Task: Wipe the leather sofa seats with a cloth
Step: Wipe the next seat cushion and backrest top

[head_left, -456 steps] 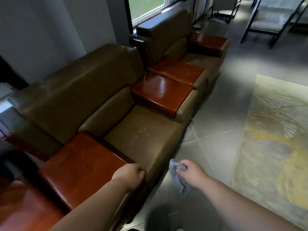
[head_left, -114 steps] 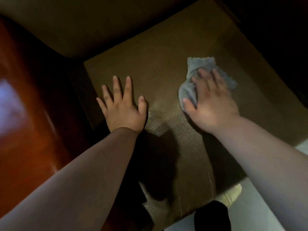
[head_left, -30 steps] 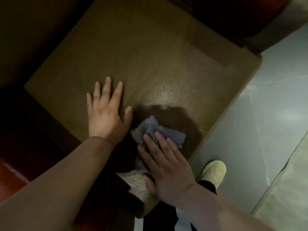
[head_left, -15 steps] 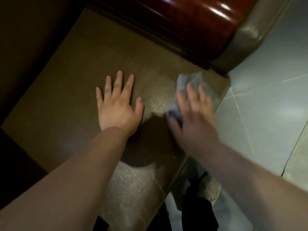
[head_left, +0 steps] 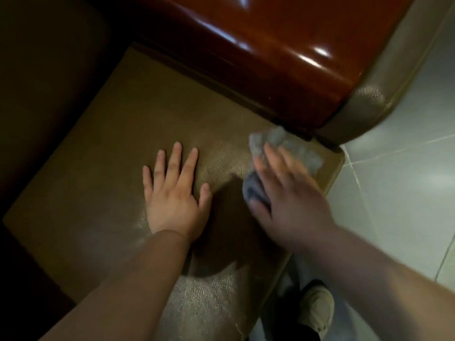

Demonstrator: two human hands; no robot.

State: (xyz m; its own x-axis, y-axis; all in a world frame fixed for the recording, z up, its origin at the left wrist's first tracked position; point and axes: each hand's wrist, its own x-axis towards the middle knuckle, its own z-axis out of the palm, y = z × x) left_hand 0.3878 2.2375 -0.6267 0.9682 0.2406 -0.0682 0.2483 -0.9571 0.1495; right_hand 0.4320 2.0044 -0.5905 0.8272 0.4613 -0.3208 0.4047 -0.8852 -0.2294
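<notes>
The olive-brown leather sofa seat fills the middle of the view. My left hand lies flat on the seat with its fingers spread. My right hand, blurred by motion, presses a crumpled grey cloth with straight fingers onto the seat's front right corner, close to the armrest. Part of the cloth is hidden under my palm.
A glossy red-brown wooden armrest with a leather front end borders the seat on the right. The dark backrest rises at the left. Grey floor tiles lie beyond the seat edge, with my shoe beside it.
My right hand swept the cloth from the near front edge of the seat to the front right corner by the armrest. My left hand stayed flat on the seat.
</notes>
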